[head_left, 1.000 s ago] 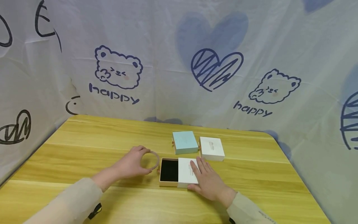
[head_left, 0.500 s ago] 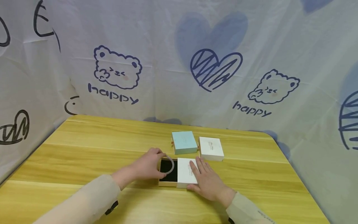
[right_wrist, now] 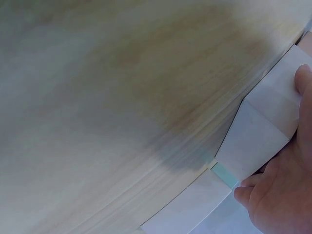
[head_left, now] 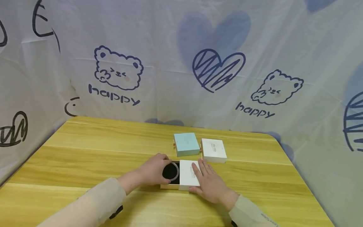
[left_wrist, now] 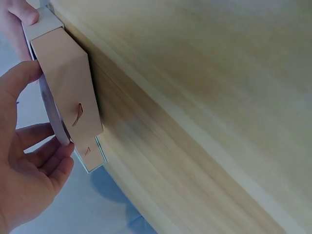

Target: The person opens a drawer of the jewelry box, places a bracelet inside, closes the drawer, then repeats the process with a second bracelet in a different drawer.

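A pale, thin bangle (head_left: 177,171) is pinched between the thumb and fingers of my left hand (head_left: 153,170). It lies at or just above the black lining of the pulled-out drawer (head_left: 169,186); I cannot tell whether it touches the lining. In the left wrist view the bangle (left_wrist: 54,112) is beside the drawer's tan front (left_wrist: 68,73), which has a small ribbon tab (left_wrist: 78,114). My right hand (head_left: 214,186) rests on the box's white sleeve (head_left: 187,174), fingers straight and spread. The right wrist view shows its thumb against the sleeve's side (right_wrist: 273,109).
Behind the drawer box stand a light blue box (head_left: 186,144) and another white box (head_left: 214,149), side by side. All rest on a wooden table (head_left: 99,142). A printed cloth (head_left: 164,63) hangs along the table's back and sides.
My left hand has moved right with the bangle, from left of the drawer to over it, and then slightly lower. The right hand and the boxes have stayed in place.
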Action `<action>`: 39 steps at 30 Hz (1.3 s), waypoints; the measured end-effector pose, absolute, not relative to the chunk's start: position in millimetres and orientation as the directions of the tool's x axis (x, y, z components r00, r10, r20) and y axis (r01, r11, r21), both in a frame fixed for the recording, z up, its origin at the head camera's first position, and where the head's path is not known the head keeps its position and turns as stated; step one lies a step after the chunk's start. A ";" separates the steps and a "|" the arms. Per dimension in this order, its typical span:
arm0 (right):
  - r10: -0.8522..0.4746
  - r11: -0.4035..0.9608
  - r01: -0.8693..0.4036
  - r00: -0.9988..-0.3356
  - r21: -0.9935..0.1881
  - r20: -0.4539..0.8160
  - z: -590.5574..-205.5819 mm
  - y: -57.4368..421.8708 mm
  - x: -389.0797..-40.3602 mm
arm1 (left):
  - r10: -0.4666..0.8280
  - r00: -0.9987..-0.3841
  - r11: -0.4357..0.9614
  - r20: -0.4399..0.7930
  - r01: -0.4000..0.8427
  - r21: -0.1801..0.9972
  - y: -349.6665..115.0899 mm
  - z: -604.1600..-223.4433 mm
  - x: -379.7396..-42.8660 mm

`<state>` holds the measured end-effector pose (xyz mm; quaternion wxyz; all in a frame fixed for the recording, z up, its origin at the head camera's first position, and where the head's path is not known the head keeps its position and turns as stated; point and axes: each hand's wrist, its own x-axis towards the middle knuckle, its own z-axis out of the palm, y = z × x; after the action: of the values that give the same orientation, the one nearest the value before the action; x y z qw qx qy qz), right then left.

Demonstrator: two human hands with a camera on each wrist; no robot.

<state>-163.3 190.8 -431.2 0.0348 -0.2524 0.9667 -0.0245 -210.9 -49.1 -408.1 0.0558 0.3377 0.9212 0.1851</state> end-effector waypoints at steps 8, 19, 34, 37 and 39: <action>-0.487 0.873 -0.483 -0.871 -0.073 -0.059 -429.1 190.5 -162.3 | 0.672 -0.740 0.683 0.005 0.623 0.380 -47.0 -406.2 -214.4; -0.488 0.872 -0.484 -0.871 -0.071 -0.056 -430.9 191.9 -163.4 | 0.705 -0.708 0.658 -0.039 0.632 0.409 -45.4 -407.5 -217.9; -0.488 0.872 -0.485 -0.870 -0.067 -0.065 -432.6 192.4 -164.5 | 0.712 -0.695 0.659 -0.103 0.611 0.438 -48.1 -408.1 -217.1; -0.490 0.871 -0.487 -0.869 -0.065 -0.063 -432.8 192.5 -164.8 | 0.713 -0.696 0.642 -0.079 0.604 0.472 -51.5 -409.7 -217.0; -0.489 0.872 -0.485 -0.870 -0.066 -0.064 -432.3 192.4 -164.6 | 0.711 -0.703 0.629 -0.034 0.613 0.478 -55.2 -413.4 -216.9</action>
<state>-164.6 192.4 -432.3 0.0395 -0.2521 0.9666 -0.0238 -216.9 -55.2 -413.4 0.1100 0.3695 0.8958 0.2213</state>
